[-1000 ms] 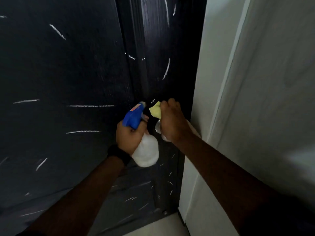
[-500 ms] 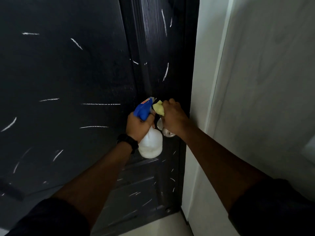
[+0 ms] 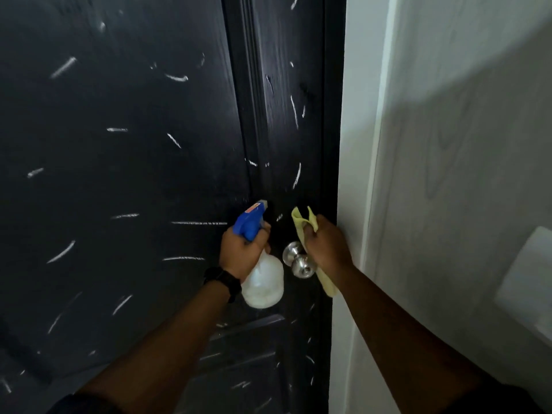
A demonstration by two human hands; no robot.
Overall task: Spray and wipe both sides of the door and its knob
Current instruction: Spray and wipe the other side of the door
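Streaks of white mark the black door (image 3: 119,174) before me, and a pale wall (image 3: 448,174) flanks it on the right. My left hand (image 3: 242,252) is wrapped round the spray bottle (image 3: 264,282); the red label on its blue head is too blurred to read. My right hand (image 3: 327,246) clutches the yellow cloth (image 3: 301,219) just beside the steel knob (image 3: 300,262).

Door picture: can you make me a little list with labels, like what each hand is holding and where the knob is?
Door: black, with pale streaks
Knob: silver, uncovered, between the two hands
Left hand: grips spray bottle, blue nozzle toward the door
Right hand: grips yellow cloth, just right of the knob
Wall: pale, right of the door
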